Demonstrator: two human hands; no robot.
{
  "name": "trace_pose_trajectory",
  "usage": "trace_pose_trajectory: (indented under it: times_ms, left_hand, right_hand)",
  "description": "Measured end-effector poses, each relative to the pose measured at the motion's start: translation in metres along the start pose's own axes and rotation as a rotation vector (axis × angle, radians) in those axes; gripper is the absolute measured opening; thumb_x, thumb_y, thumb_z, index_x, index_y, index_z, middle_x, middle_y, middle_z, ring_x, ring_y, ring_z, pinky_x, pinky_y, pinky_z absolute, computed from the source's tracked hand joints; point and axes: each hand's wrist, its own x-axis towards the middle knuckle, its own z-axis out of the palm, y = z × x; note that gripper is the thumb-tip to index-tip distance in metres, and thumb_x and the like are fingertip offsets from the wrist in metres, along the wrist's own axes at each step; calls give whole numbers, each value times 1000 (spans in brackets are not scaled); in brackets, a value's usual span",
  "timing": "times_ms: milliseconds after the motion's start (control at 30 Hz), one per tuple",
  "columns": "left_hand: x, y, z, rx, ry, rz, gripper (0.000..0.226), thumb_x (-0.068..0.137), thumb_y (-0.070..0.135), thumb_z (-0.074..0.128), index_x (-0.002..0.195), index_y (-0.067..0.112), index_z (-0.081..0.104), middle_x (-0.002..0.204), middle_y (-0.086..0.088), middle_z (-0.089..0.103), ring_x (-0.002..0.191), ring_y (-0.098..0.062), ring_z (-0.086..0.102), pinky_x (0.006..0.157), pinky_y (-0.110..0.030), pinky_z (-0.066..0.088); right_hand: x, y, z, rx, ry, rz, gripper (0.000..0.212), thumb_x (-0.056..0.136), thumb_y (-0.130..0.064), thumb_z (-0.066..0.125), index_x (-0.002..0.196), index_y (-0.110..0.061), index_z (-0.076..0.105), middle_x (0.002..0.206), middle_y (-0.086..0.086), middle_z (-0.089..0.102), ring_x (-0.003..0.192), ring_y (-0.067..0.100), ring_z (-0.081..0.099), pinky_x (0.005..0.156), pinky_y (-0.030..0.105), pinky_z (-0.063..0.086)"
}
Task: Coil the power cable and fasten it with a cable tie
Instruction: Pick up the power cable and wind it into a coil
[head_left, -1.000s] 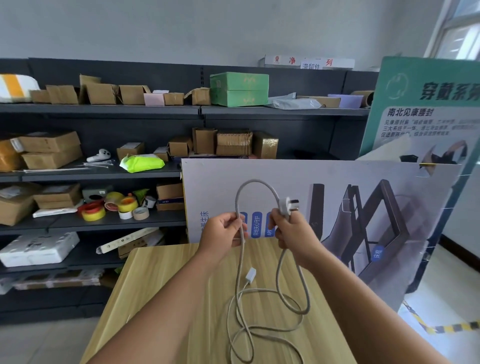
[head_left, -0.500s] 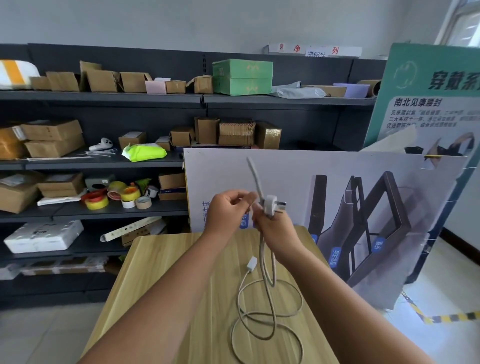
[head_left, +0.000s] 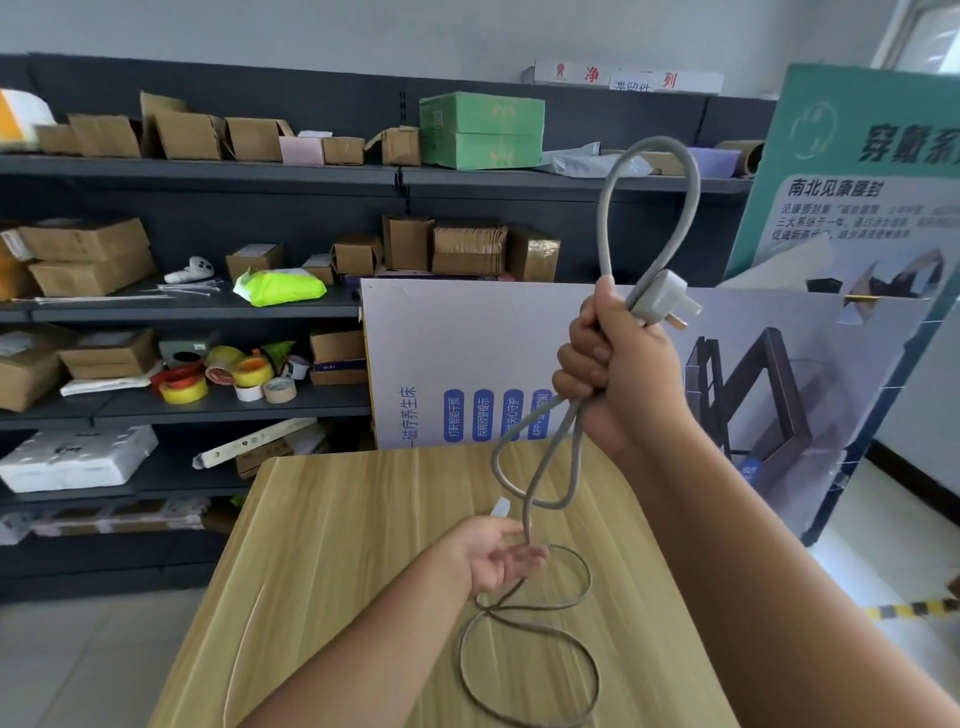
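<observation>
My right hand (head_left: 618, 374) is raised over the wooden table (head_left: 337, 545), shut on the grey power cable (head_left: 647, 171) just below its white plug (head_left: 657, 299). A tall loop stands above that fist and a smaller loop hangs below it. Lower down, my left hand (head_left: 493, 558) is palm up, and the cable passes between its thumb and loosely curled fingers, next to a small white tag (head_left: 501, 506). The rest of the cable lies in loose loops (head_left: 524, 670) on the table. A thin pale cable tie (head_left: 244, 654) lies on the table's left side.
A printed display board (head_left: 519, 364) leans at the table's far edge and a green poster board (head_left: 857, 171) stands at the right. Dark shelves (head_left: 182, 312) behind hold cardboard boxes, tape rolls (head_left: 228, 379) and a green box (head_left: 480, 130).
My right hand has lifted the plug end up and to the right, making a tall loop. My left hand has dropped from beside it to the cable near the table.
</observation>
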Motion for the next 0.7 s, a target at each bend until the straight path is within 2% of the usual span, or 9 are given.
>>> trace_pose_trajectory:
  times_ms: [67, 133, 233, 300, 400, 467, 567, 633, 700]
  left_hand:
    - [2, 6, -3, -105, 40, 31, 9, 94, -4, 54, 96, -10, 60, 61, -20, 68, 46, -26, 69, 40, -28, 56]
    - [-4, 17, -8, -153, 76, 88, 12, 91, -13, 52, 86, -6, 60, 53, -14, 68, 51, -22, 70, 43, -30, 58]
    - [-22, 39, -5, -54, 122, 351, 38, 84, -24, 51, 103, 7, 63, 66, -7, 71, 66, -20, 73, 56, -35, 62]
    - [-38, 51, 7, 122, 155, 578, 62, 80, -25, 56, 122, 20, 62, 86, -8, 66, 82, -23, 72, 73, -42, 62]
    - [-58, 55, 29, 622, 192, 836, 74, 77, -13, 69, 134, 32, 57, 94, -5, 63, 85, -22, 71, 83, -43, 61]
    - [-63, 48, 41, 884, 204, 936, 68, 79, -3, 73, 134, 32, 57, 90, 1, 64, 82, -18, 68, 84, -36, 60]
    - [-64, 36, 49, 978, 245, 1041, 44, 80, 2, 68, 115, 28, 69, 84, -3, 72, 79, -20, 71, 79, -39, 60]
    - [-67, 33, 45, 951, 207, 1044, 35, 76, 6, 73, 104, 27, 73, 83, -11, 71, 78, -20, 70, 80, -43, 59]
    - [-73, 34, 37, 749, 20, 968, 40, 75, 4, 78, 103, 32, 75, 87, -18, 66, 83, -21, 69, 85, -46, 59]
  right_hand:
    - [-7, -5, -8, -44, -12, 34, 36, 99, -31, 49, 68, -14, 48, 47, -5, 31, 38, 6, 25, 37, 20, 23]
    - [-9, -8, -23, -171, 34, 67, 34, 98, -29, 53, 67, -15, 47, 50, -5, 30, 40, 7, 24, 38, 20, 22]
    - [-4, 6, -55, -417, 159, 147, 32, 95, -26, 59, 67, -18, 45, 53, -4, 34, 40, 8, 28, 36, 20, 28]
    - [0, 26, -72, -528, 215, 217, 29, 93, -27, 61, 71, -18, 46, 54, -4, 37, 41, 9, 30, 37, 21, 30]
    - [1, 58, -82, -682, 183, 285, 29, 91, -38, 62, 77, -15, 50, 58, -3, 40, 45, 9, 33, 42, 23, 32]
    - [-2, 75, -80, -747, 135, 271, 33, 91, -43, 60, 77, -14, 55, 56, -4, 44, 46, 9, 36, 44, 23, 33]
    - [-9, 88, -67, -721, 119, 208, 31, 94, -34, 60, 85, -5, 68, 55, -7, 62, 44, 3, 53, 42, 16, 40]
    - [-10, 89, -62, -641, 144, 224, 32, 95, -30, 60, 91, 1, 69, 66, 4, 71, 53, 6, 65, 46, 19, 48]
    - [-8, 89, -63, -628, 179, 246, 34, 96, -31, 58, 87, 0, 69, 73, 12, 72, 66, 22, 70, 61, 34, 56]
